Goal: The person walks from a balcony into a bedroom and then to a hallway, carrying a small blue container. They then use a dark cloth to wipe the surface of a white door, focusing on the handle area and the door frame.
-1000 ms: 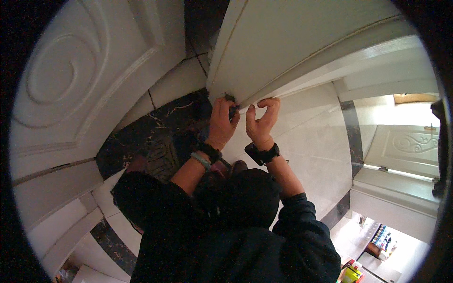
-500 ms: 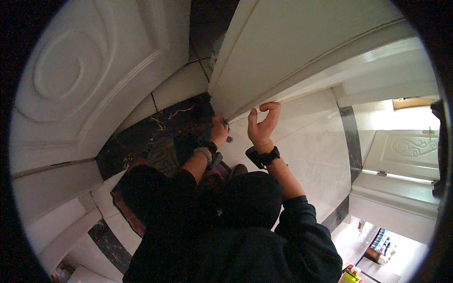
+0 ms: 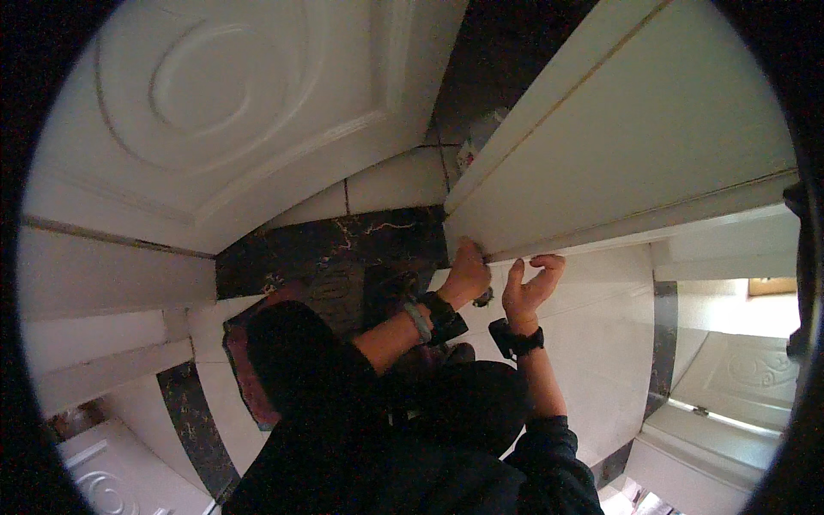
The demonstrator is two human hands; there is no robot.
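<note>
My left hand [image 3: 468, 276] is closed at the bottom corner of a white door frame [image 3: 618, 154], its fingers against the edge. A small dark crumpled thing [image 3: 483, 298] pokes out below its fingers; it looks like cloth, but its kind is unclear. Just to the right, my right hand [image 3: 532, 290] has its thumb and curved fingers apart, with nothing between them. Its fingertips are up by the frame's lower edge; whether they touch it I cannot tell. Dark bands circle both wrists.
A white door [image 3: 257, 94] with a carved swirl stands at the left. Between door and frame runs a dark marbled threshold strip [image 3: 343, 236]. A reddish-edged mat [image 3: 245, 369] lies by my knee. White floor tiles [image 3: 592, 343] spread to the right, bordered by dark strips.
My view has shifted, so the door and frame sit lower and further right. My left hand has moved closer to my right hand, along the frame's bottom edge.
</note>
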